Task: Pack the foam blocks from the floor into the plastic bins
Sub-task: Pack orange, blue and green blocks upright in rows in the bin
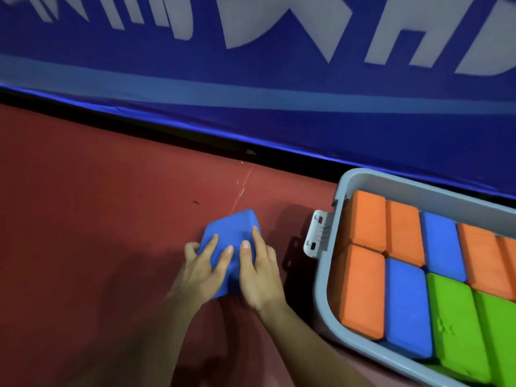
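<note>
Both my hands close on one blue foam block [231, 233] on the red floor [97, 219]: left hand [201, 270] and right hand [258, 272] flank it, each grip wrapped around it, ready to lift. The grey bin [324, 289], right, is nearly full.

Red floor [97, 205] meets a blue banner [279, 88] bearing large white lettering.
</note>
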`<state>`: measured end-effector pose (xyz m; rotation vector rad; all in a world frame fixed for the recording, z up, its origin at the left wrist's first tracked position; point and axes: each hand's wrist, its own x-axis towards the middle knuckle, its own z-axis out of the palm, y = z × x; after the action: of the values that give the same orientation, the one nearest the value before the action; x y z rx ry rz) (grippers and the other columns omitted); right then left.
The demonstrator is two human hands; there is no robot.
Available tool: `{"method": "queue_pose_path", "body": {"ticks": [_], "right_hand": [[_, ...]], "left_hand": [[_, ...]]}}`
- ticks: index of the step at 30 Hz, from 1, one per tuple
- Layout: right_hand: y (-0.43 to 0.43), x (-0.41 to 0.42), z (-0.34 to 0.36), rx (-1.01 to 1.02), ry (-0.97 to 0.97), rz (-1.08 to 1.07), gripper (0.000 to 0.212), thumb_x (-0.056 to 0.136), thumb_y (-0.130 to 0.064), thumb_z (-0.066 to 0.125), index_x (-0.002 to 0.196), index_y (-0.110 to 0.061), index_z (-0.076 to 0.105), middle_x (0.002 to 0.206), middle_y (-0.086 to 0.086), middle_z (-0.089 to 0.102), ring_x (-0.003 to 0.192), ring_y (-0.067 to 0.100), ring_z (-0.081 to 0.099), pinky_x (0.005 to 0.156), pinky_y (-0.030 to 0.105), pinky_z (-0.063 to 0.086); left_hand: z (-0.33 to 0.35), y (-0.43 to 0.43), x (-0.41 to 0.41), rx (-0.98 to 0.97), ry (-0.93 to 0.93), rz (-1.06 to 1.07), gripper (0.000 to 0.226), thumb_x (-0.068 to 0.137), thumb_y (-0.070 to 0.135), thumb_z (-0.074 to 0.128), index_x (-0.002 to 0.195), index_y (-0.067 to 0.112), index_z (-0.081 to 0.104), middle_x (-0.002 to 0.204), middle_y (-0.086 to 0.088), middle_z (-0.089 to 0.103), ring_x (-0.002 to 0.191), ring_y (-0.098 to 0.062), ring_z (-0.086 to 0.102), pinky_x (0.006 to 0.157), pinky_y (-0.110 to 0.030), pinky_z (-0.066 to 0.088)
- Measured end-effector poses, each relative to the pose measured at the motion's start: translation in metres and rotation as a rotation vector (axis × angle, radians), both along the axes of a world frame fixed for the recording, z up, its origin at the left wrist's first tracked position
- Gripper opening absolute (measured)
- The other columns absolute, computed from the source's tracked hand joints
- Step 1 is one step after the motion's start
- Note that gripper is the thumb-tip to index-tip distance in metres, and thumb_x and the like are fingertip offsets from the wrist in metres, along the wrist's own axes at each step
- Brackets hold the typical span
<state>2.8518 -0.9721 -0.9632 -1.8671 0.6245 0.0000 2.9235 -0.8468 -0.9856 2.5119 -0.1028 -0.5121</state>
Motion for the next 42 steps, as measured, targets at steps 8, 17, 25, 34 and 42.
{"method": "queue_pose_path", "body": {"ticks": [8, 17, 25, 34, 42], "right_hand": [[-0.047, 0.009, 0.118, -0.181, -0.353, -0.131, 0.055, 0.108, -0.050, 0.035, 0.159, -0.031, 0.029, 0.163, -0.009, 0.033, 0.149, 0.010, 0.025, 0.125, 0.037, 0.015], [-0.153, -0.056, 0.247, -0.195, -0.637, -0.522, 0.069, 0.100, -0.057, 0.046, 0.156, -0.019, 0.031, 0.157, 0.002, 0.032, 0.140, 0.013, 0.038, 0.116, 0.032, 0.033], [-0.259, -0.163, 0.286, -0.227, -0.593, -0.605, 0.050, 0.107, -0.046, 0.043, 0.156, -0.040, 0.035, 0.158, -0.018, 0.039, 0.143, -0.001, 0.036, 0.120, 0.030, 0.030], [-0.330, -0.260, 0.259, -0.206, -0.309, -0.581, 0.054, 0.109, -0.047, 0.031, 0.160, -0.044, 0.016, 0.164, -0.028, 0.016, 0.151, -0.002, 0.017, 0.114, 0.018, 0.013], [-0.357, -0.302, 0.236, -0.204, -0.152, -0.577, 0.053, 0.108, -0.049, 0.035, 0.159, -0.041, 0.026, 0.162, -0.021, 0.027, 0.150, 0.002, 0.025, 0.113, 0.019, 0.019]], "left_hand": [[0.146, -0.060, 0.031, -0.101, -0.292, -0.204, 0.059, 0.098, 0.072, 0.017, 0.154, 0.059, 0.007, 0.150, -0.011, 0.051, 0.135, -0.038, 0.048, 0.106, -0.045, 0.040], [0.293, -0.180, -0.051, -0.224, -0.638, -0.606, 0.067, 0.082, 0.075, 0.000, 0.147, 0.065, -0.013, 0.127, -0.004, 0.060, 0.116, -0.037, 0.058, 0.089, -0.047, 0.045], [0.273, -0.306, -0.133, -0.571, -0.527, -0.912, 0.059, 0.086, 0.084, -0.006, 0.144, 0.073, -0.002, 0.129, -0.004, 0.061, 0.111, -0.024, 0.058, 0.101, -0.048, 0.045], [0.253, -0.369, -0.201, -0.621, -0.310, -1.052, 0.064, 0.087, 0.080, -0.002, 0.149, 0.064, 0.007, 0.096, 0.005, 0.047, 0.092, -0.004, 0.049, 0.101, -0.036, 0.039], [0.228, -0.390, -0.238, -0.526, -0.153, -1.156, 0.070, 0.086, 0.076, 0.004, 0.154, 0.057, 0.009, 0.115, 0.014, 0.047, 0.119, -0.012, 0.046, 0.103, -0.028, 0.032]]}}
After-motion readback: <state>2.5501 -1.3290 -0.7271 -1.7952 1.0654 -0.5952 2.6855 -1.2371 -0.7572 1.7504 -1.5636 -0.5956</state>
